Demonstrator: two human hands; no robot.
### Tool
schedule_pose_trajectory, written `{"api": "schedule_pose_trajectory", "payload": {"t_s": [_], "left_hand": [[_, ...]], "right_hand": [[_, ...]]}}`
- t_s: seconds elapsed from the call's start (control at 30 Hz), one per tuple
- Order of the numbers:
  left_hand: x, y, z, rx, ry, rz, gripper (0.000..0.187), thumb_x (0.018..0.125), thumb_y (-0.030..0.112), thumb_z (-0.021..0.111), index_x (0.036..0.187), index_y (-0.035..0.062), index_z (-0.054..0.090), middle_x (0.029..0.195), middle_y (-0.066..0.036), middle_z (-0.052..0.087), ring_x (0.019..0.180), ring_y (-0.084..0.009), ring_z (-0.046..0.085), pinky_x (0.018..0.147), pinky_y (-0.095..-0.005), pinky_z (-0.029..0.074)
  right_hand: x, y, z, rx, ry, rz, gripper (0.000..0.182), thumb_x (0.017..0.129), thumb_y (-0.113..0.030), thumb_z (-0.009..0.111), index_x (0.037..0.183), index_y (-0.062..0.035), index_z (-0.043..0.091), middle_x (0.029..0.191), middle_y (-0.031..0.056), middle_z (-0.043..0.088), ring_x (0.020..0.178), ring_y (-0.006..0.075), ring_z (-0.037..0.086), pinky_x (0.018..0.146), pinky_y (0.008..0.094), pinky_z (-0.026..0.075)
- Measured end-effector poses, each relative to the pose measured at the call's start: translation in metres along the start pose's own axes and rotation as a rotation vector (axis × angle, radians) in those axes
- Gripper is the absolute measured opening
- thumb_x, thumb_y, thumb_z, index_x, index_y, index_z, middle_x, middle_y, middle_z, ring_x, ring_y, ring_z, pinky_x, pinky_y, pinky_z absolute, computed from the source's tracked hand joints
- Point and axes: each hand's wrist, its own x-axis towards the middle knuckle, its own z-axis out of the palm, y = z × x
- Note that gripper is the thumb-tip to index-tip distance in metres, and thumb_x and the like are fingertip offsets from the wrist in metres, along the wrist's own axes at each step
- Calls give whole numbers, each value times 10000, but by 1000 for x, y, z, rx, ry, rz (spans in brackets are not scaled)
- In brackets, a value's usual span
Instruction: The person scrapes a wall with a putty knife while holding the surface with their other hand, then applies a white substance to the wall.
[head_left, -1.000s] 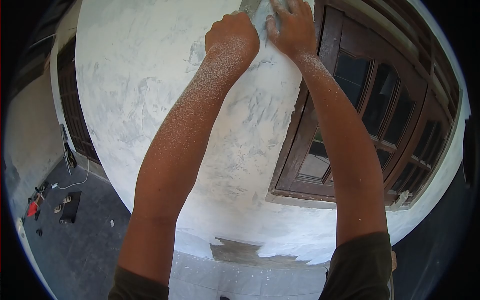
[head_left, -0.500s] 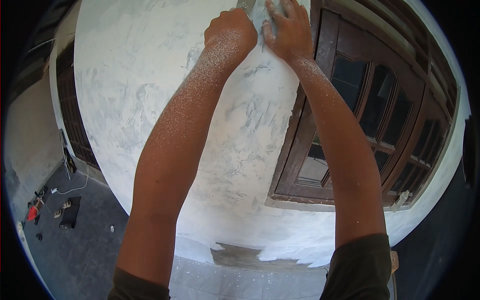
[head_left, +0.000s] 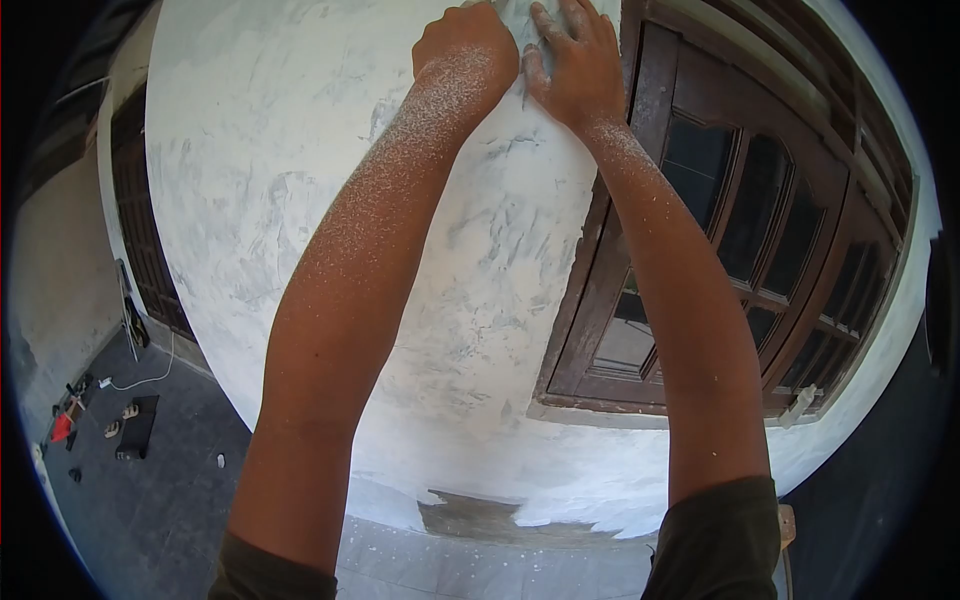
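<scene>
My left hand (head_left: pixel 466 52) is closed in a fist near the top edge, against the white, patchily coated wall (head_left: pixel 300 130). A small grey edge shows just above it, mostly hidden, and I cannot make out what the fist holds. White dust covers the wrist and forearm. To its right, my right hand (head_left: pixel 580 65) lies on the wall with fingers spread and dusty fingertips, beside the brown window frame (head_left: pixel 652 85). Nothing is in it.
A brown wooden window (head_left: pixel 760 200) with glass panes fills the right side. On the dark floor (head_left: pixel 190 480) at lower left lie a red item (head_left: pixel 62 428), a black mat (head_left: pixel 137 428) and a white cable (head_left: pixel 145 381). A bare grey patch (head_left: pixel 480 516) marks the wall's bottom.
My left hand has moved slightly up and to the right, and the grey edge above it shows less. My right hand stays nearly in place.
</scene>
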Motion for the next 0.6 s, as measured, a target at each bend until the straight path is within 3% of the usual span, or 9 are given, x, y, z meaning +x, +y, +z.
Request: {"api": "schedule_pose_trajectory", "payload": {"t_s": [0.17,0.23,0.37,0.43,0.47,0.57,0.6], "left_hand": [[-28,-13,15,34,45,-55,285,944,145,660,1188,13,726,1145,-200,737,1073,-338,737,906,-434,605],[-29,-13,15,118,26,14,349,969,229,671,1225,-8,683,1087,-228,745,989,-366,755,855,-448,617],[1,6,-9,62,-23,-18,300,944,141,680,1214,15,714,1168,-189,726,1105,-324,726,920,-426,602],[12,17,-25,46,-195,-184,316,1031,236,556,1208,-6,657,1104,-203,721,1005,-332,729,857,-433,599],[11,-3,0,30,-48,12,314,945,135,683,1230,4,707,1213,-189,704,1141,-321,710,936,-437,597],[-28,-15,10,158,39,24,334,974,213,662,1214,-19,684,1106,-239,737,1013,-387,746,868,-449,613],[-39,-10,3,121,-55,-55,316,949,132,678,1239,11,706,1233,-192,694,1140,-317,711,932,-433,599]], "right_hand": [[4,-2,-3,-52,-16,-4,552,862,-191,654,1372,16,608,1528,277,456,1458,446,362,1233,528,274],[4,-2,-3,-53,-13,0,550,863,-193,654,1369,18,609,1527,279,456,1458,446,363,1232,528,276],[3,-1,-2,-42,-5,-12,545,867,-194,652,1367,20,609,1521,285,459,1453,448,369,1227,532,281],[3,2,0,-32,25,-27,546,866,-195,653,1366,20,610,1517,288,463,1450,450,372,1225,534,282],[1,2,1,-18,49,-46,546,865,-196,654,1365,21,611,1513,290,466,1448,453,375,1223,536,284],[3,1,0,-63,6,-34,551,863,-195,655,1367,22,607,1512,292,467,1443,459,379,1222,540,284],[3,1,0,-63,6,-36,551,863,-195,655,1367,22,607,1512,292,467,1443,459,379,1222,540,284]]}}
